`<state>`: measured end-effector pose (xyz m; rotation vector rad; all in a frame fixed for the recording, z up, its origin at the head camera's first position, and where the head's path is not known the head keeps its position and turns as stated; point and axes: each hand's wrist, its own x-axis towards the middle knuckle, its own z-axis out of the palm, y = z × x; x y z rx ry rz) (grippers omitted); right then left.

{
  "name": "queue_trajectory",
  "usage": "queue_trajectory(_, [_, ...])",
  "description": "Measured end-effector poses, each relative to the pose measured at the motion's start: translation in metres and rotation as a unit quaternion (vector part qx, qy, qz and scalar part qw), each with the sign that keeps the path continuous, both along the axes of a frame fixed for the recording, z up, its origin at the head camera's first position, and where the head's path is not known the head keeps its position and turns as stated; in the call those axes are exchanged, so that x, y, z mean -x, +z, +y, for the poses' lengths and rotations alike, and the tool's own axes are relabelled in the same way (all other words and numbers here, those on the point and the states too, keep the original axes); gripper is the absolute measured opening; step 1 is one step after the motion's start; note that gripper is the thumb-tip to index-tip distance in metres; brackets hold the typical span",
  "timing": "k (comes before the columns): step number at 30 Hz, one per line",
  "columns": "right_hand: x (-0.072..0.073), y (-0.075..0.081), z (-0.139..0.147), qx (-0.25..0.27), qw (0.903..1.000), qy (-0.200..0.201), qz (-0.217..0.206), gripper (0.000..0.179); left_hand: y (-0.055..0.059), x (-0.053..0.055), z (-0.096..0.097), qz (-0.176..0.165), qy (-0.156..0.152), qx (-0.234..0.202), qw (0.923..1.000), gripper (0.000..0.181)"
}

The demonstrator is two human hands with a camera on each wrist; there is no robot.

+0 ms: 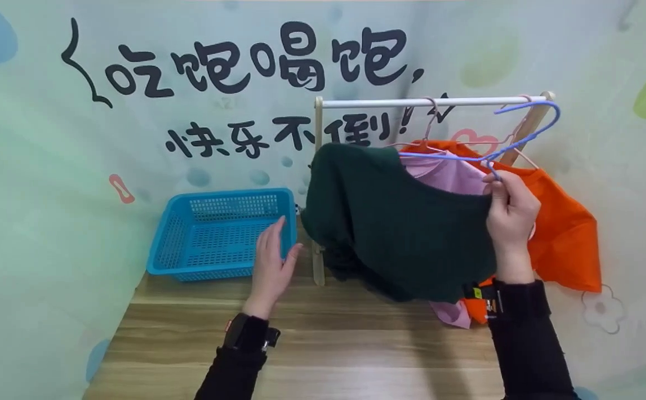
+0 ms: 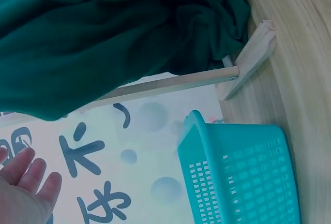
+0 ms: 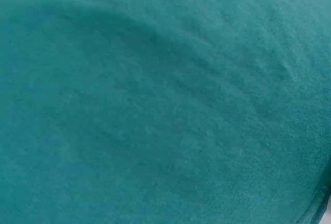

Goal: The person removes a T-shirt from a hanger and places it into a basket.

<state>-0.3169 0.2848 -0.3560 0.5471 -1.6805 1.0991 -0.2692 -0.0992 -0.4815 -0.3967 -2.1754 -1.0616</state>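
My right hand (image 1: 514,208) pinches a blue hanger (image 1: 445,157) just below its hook, at the neckline edge of a dark green shirt (image 1: 411,222). One side of the hanger runs into the shirt, which hangs from it in front of the rack. Green cloth (image 3: 165,100) fills the right wrist view. Near the right rim of a blue basket (image 1: 161,244), my left hand (image 1: 271,258) is held with straight fingers and nothing in it. The left wrist view catches the fingers of that hand (image 2: 26,188) below the shirt.
A clothes rack with a white rail (image 1: 378,103) and wooden posts stands behind the shirt. On it hang an orange garment (image 1: 567,233) and a pink one (image 1: 450,169), partly hidden. The wooden table (image 1: 323,344) lies below, against a printed backdrop.
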Motion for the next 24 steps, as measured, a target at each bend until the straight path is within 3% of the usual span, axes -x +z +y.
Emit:
queue_trajectory(4, [-0.003, -0.002, -0.016, -0.022, 0.9989, 0.037, 0.017, 0.008, 0.006, -0.001, 0.000, 0.012, -0.008, -0.022, 0.9997, 0.056])
queue_trajectory(10, [-0.001, -0.021, -0.035, -0.082, 0.9936, 0.077, 0.001, 0.005, 0.029, -0.006, 0.005, 0.086, -0.028, -0.058, 0.9942, 0.063])
queue_trajectory(13, [0.007, -0.035, -0.036, -0.107, 0.9906, 0.084, -0.011, 0.003, 0.042, -0.008, 0.007, 0.121, -0.031, -0.053, 0.9907, 0.062])
queue_trajectory(16, [0.007, -0.042, -0.042, -0.118, 0.9884, 0.094, -0.012, 0.015, 0.050, -0.008, 0.008, 0.141, -0.029, -0.043, 0.9886, 0.061])
queue_trajectory(21, [0.004, -0.050, -0.050, -0.151, 0.9849, 0.085, -0.013, 0.025, 0.048, -0.005, 0.005, 0.154, -0.009, -0.031, 0.9876, 0.041])
queue_trajectory(24, [0.003, -0.056, -0.051, -0.168, 0.9829, 0.071, -0.023, 0.025, 0.041, -0.002, 0.001, 0.162, 0.026, -0.001, 0.9865, 0.025])
